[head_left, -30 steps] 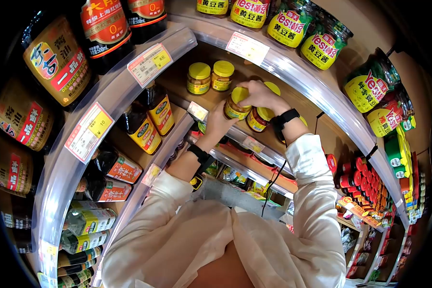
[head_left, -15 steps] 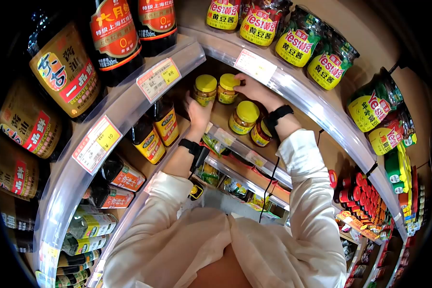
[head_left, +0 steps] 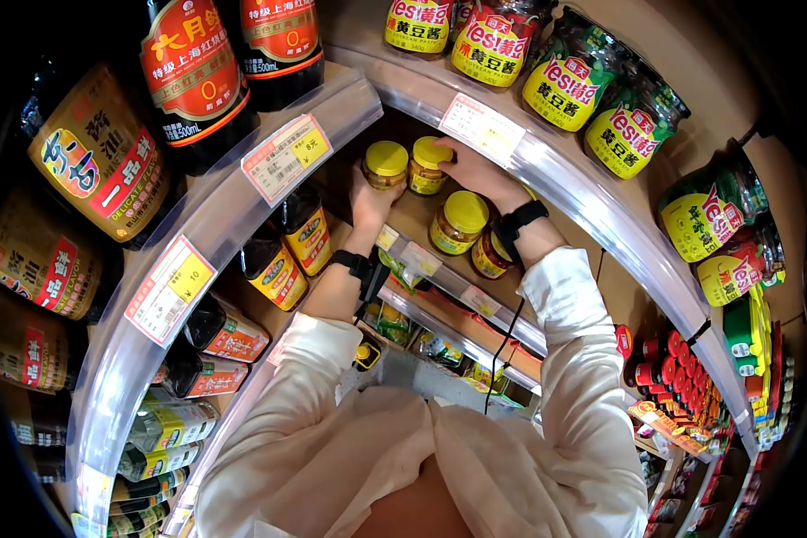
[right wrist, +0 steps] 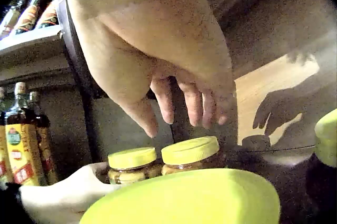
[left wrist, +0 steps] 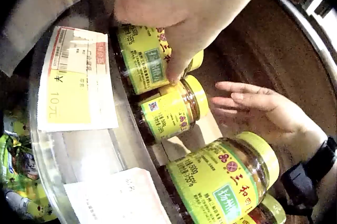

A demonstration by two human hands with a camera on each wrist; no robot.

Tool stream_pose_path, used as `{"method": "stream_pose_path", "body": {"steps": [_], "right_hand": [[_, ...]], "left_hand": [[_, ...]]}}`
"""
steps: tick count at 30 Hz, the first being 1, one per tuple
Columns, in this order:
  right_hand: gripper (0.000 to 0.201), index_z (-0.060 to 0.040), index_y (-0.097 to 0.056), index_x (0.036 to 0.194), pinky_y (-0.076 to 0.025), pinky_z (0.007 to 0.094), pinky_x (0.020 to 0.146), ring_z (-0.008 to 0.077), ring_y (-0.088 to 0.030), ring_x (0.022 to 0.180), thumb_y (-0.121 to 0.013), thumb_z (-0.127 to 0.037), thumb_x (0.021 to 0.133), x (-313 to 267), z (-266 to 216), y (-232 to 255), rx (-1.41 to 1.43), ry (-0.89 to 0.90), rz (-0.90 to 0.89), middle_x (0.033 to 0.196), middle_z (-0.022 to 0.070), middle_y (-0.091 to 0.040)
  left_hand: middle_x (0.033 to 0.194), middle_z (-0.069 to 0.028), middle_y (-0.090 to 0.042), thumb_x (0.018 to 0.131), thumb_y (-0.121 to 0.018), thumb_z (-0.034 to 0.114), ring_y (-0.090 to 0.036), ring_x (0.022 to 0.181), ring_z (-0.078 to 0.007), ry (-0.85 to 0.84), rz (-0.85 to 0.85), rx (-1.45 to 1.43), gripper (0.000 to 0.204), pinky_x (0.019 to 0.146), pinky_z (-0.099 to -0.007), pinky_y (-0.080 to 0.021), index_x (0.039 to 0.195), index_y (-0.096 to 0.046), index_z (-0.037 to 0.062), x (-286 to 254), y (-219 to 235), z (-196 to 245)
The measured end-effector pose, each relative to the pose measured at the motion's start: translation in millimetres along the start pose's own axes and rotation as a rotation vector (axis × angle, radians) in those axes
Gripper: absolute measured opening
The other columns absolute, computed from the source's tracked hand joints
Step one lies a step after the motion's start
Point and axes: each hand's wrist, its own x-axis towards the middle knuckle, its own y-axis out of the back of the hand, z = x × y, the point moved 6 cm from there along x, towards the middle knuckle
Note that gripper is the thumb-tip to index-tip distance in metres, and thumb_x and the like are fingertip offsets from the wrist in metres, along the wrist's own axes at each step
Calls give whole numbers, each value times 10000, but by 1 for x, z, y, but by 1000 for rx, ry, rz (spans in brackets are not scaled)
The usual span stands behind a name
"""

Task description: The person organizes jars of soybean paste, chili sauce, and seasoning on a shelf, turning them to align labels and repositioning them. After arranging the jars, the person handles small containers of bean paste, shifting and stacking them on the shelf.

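Note:
Two small glass jars with yellow lids stand side by side toward the shelf's left end. My left hand point(head_left: 372, 202) grips the left jar point(head_left: 386, 160), its thumb against the yellow label in the left wrist view. Beside it is the second jar point(head_left: 429, 166). My right hand point(head_left: 480, 172) reaches in over it from the right. In the right wrist view the fingers point(right wrist: 192, 105) hang loosely above and behind the lids, holding nothing. Nearer the front edge stands another yellow-lidded jar point(head_left: 458, 224), with a jar with a red-and-yellow label point(head_left: 490, 255) beside it.
Soy sauce bottles point(head_left: 188, 67) and bean paste jars point(head_left: 560, 76) line the upper shelf, whose curved clear edge point(head_left: 354, 94) arches over my hands. Dark bottles point(head_left: 307, 231) with yellow labels stand left. A black cable point(head_left: 508, 336) hangs below my right wrist.
Both hands have left the front jar, now standing beside the red-and-yellow-labelled one, and moved back left to the two rear jars. Over the last half second they have hardly moved.

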Motion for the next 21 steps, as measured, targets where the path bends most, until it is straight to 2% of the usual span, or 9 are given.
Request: {"method": "stream_pose_path", "body": {"steps": [2,6,8,10,12,14,18,19,21], "right_hand": [[387,-59,-627,1233,-488,355,931,282,-634,1070,-711,-141,865,-4,18,-6,122,38,48,1156,176,-667],[331,-23,-655,1150,-513,323,832,235,-660,939,-734,-134,848,-10,10,-1,256,20,-122,1044,150,-699],[326,-6,-659,1132,-519,328,787,235,-667,893,-740,-147,849,-17,-5,-1,188,35,-329,957,161,-707],[335,-1,-658,1136,-525,333,774,236,-672,876,-741,-160,853,-19,-10,-4,211,73,-299,912,165,-710],[354,13,-641,1158,-532,357,830,261,-672,946,-728,-142,851,-19,-12,-2,232,-1,-262,1075,178,-693],[406,15,-621,1202,-526,357,865,274,-669,994,-731,-159,852,-19,-23,1,268,14,-239,1109,188,-688],[551,25,-558,1306,-494,358,959,303,-644,1114,-748,-209,845,-14,-30,-15,397,80,-253,1200,206,-666],[563,4,-566,1307,-478,372,984,330,-626,1141,-743,-276,850,-9,-31,-24,391,129,-258,1213,215,-657],[559,-29,-558,1330,-481,371,977,321,-633,1119,-728,-298,871,-9,-31,-30,282,142,-243,1221,192,-656]], "left_hand": [[1177,-182,-642,611,-910,111,-635,1092,-318,-31,-16,-45,828,952,-390,-507,1295,-458,-2,-6,5,4],[1185,-155,-645,590,-915,81,-637,1093,-267,-118,-136,-176,799,954,-369,-505,1264,-494,-4,-8,5,-8],[1195,-154,-644,587,-921,88,-634,1102,-258,-134,-171,-142,820,964,-365,-501,1279,-492,-9,-9,6,-11],[1206,-160,-643,596,-923,95,-630,1115,-246,-113,-262,-238,840,977,-354,-495,1302,-481,-16,-12,3,-6],[1217,-167,-642,598,-930,125,-626,1130,-242,-95,-290,-211,866,991,-348,-488,1315,-469,-28,-15,2,-2],[1225,-178,-636,595,-934,159,-619,1147,-247,-99,-343,-124,887,999,-345,-483,1319,-462,-35,-17,0,0],[1278,-231,-587,581,-935,190,-580,1205,-307,-84,-336,-227,938,1032,-361,-459,1335,-432,-50,-20,-9,-21],[1278,-231,-587,581,-935,190,-580,1205,-307,-81,-336,-224,938,1032,-361,-459,1335,-432,-50,-26,-3,-9],[1280,-271,-566,563,-931,181,-545,1231,-377,-168,-331,34,952,1066,-398,-432,1330,-422,-61,-43,9,15]]}}
